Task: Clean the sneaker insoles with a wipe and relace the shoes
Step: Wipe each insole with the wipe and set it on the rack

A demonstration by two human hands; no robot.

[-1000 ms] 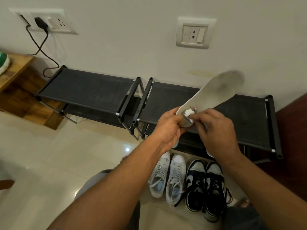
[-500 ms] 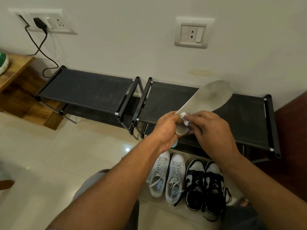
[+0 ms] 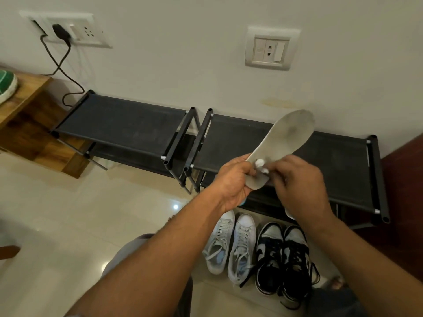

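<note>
Spotter: Tilted since half a second ago. The insole [image 3: 290, 133] shows you more of its top face, with the toe aimed at about 1 o'clock.
Logger: What has your left hand got?
Spotter: Your left hand [image 3: 233, 181] grips the heel end, fingers curled round it.
Logger: And the right?
Spotter: Your right hand [image 3: 299, 186], blurred, pinches a small white wipe [image 3: 261, 164] at its fingertips and presses it on the insole just above the heel.
Logger: Where is the insole?
Spotter: It's in the air, in front of the black shoe rack [image 3: 343, 161] at 12 o'clock.
Logger: Shoes?
Spotter: They're on the floor [image 3: 68, 225] at 6 o'clock of your hands. The white sneakers [image 3: 231, 245] are laced. Just beside them, at their 3 o'clock, are the black-and-white sneakers [image 3: 283, 257], with black laces trailing out.
</note>
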